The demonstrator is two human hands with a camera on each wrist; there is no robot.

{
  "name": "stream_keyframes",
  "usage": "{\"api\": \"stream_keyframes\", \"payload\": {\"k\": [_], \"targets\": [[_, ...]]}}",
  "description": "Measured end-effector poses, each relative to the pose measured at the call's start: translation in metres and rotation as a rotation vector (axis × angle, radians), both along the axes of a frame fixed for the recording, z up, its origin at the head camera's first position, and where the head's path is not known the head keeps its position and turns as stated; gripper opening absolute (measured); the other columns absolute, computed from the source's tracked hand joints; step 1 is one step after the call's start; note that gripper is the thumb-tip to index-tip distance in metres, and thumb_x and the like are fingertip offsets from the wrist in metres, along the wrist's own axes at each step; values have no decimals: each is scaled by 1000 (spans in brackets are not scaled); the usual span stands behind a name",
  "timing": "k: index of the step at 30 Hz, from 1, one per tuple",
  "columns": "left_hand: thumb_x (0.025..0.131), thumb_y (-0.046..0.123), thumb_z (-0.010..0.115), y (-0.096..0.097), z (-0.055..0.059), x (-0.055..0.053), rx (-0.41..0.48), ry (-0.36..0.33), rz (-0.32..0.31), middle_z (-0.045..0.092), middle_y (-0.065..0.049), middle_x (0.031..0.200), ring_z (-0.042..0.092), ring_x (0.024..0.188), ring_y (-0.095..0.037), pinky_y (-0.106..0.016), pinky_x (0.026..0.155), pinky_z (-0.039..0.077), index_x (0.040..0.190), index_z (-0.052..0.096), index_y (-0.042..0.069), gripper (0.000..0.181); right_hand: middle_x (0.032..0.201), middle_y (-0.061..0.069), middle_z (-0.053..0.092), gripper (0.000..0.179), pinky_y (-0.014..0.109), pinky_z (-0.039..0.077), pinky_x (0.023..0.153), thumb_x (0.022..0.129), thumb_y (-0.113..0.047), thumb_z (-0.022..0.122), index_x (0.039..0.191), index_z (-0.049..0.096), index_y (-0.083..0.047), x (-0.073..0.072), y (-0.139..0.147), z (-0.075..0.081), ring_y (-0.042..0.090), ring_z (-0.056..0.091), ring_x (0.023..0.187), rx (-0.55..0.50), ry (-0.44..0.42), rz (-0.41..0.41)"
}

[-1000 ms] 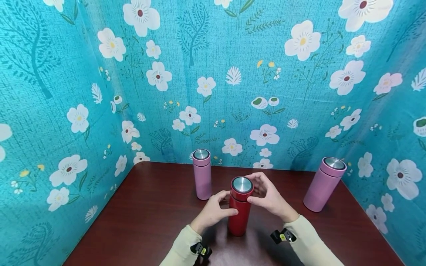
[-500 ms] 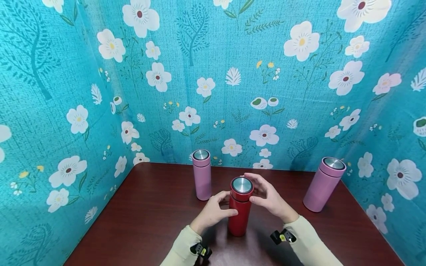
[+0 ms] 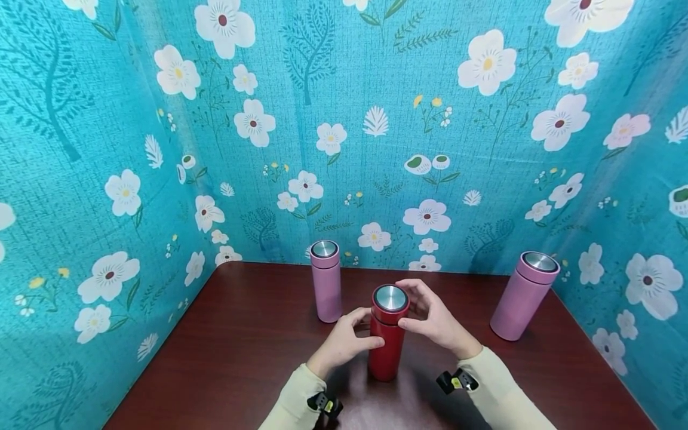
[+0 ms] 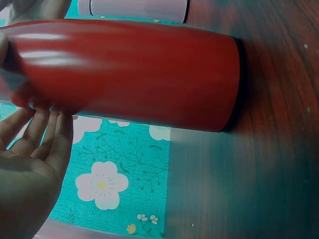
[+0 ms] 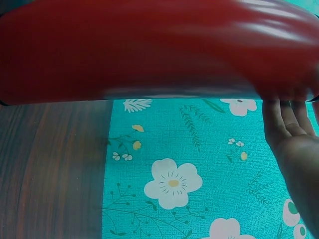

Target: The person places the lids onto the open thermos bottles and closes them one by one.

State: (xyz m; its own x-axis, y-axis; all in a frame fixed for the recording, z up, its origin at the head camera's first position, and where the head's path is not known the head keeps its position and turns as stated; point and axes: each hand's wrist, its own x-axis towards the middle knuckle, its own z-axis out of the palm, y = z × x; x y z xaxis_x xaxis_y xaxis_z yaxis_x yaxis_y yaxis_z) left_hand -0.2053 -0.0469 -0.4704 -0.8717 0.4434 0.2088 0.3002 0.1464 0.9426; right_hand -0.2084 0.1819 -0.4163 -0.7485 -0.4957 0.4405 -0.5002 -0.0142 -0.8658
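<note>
A red vacuum flask (image 3: 386,352) with a silver-topped lid (image 3: 390,298) stands upright on the dark wooden table (image 3: 242,346). My left hand (image 3: 344,343) holds its body from the left, thumb across the front. On the other side, my right hand (image 3: 434,319) grips the lid, its thumb at the lid's lower edge and its fingers round the back. In the left wrist view the left fingers (image 4: 52,132) meet the red wall. The right wrist view shows the right fingers (image 5: 286,117) at the flask's upper end.
One pink flask (image 3: 326,286) stands behind the red one, a little left. Another pink flask (image 3: 524,301) is at the right side of the table. A blue flowered curtain (image 3: 344,197) hangs along the table's back and sides.
My right thumb and fingers shifted slightly round the lid half a second ago and have since shifted back. The left hand and the flask have kept their place.
</note>
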Motion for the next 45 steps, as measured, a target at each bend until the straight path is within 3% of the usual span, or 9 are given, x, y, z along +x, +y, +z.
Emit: {"api": "stream_keyframes", "payload": {"k": [3,7,11,17,24,29,34,41,45], "targets": [[82,26,74,0,-1,-1,-4,1,4,62,2,115,56,108,-19,-46,93,44,128,57,16,50,130,16,51,65,37,49,88,82,-5,67,139,33,-2,-1,1,-1,22,56,113,5,-7,12],[82,23,73,0,7,3,4,-9,-7,62,-3,116,56,108,-24,-50,94,43,129,55,11,51,139,18,43,65,37,48,90,86,-5,60,144,30,-1,-3,2,-2,21,51,119,11,19,57],[82,19,73,-1,14,7,17,-20,-15,61,-7,116,55,108,-28,-53,94,42,128,55,7,52,138,16,45,64,36,48,90,87,-7,58,145,31,-2,-3,2,-2,20,51,118,35,33,60],[82,26,73,-1,3,2,-20,4,11,62,2,114,56,106,-16,-41,92,46,127,57,15,49,131,13,51,64,36,49,88,85,-8,63,141,33,0,-2,1,-1,21,54,115,44,34,27],[81,28,74,-2,-2,1,-4,5,-2,61,4,115,56,107,-15,-33,90,46,128,57,17,50,127,14,53,66,39,50,86,82,-8,68,139,35,-3,-1,0,0,23,56,111,30,15,29],[81,28,74,-1,-1,1,-2,-6,-2,61,4,115,56,107,-16,-36,91,46,128,57,17,51,129,13,51,64,38,50,87,84,-7,64,140,33,0,-2,2,-1,22,55,114,16,16,64],[81,25,74,0,1,-1,0,-15,-1,62,2,115,56,107,-18,-47,94,44,127,57,15,50,133,11,49,60,37,49,88,87,-5,55,142,31,2,-4,3,-1,22,53,115,13,15,94],[82,19,73,-3,21,11,-6,-14,-17,62,-6,115,56,107,-24,-48,93,44,127,56,7,49,129,8,54,57,36,50,87,88,-6,55,141,37,-1,-4,2,-1,20,55,112,42,17,72],[83,18,73,-3,32,17,-6,2,-24,63,-5,114,57,105,-24,-41,91,46,126,57,6,47,127,10,55,56,35,50,86,86,-5,58,139,39,-1,-4,3,-2,21,56,110,35,41,47]]}}
